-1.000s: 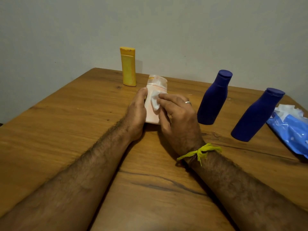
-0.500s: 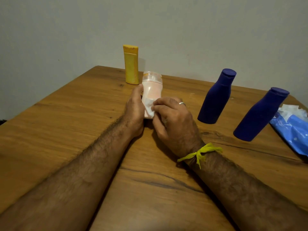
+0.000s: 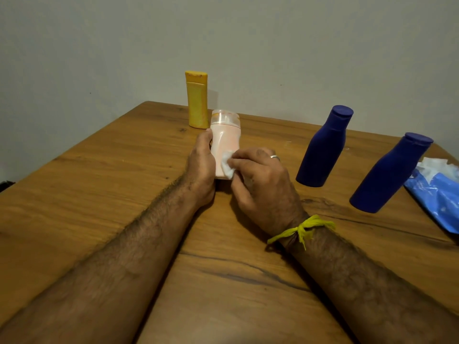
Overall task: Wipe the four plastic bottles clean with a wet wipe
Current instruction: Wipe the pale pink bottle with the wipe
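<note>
place: we take this for a home room | evidence: brown wood-grain table (image 3: 104, 199) with its far corner against a plain grey painted wall (image 3: 248, 45) | on table: household toiletry bottles, blue plastic wet-wipe pack (image 3: 439, 197) at right edge

brown wood-grain desk (image 3: 99, 194) | on it: upright yellow plastic bottle (image 3: 197, 100) at far edge | pale pink plastic bottle (image 3: 224, 142) upright mid-desk | two dark blue plastic bottles (image 3: 323, 147) (image 3: 391, 173) right | blue wet-wipe pack (image 3: 439, 199) at right edge
</note>
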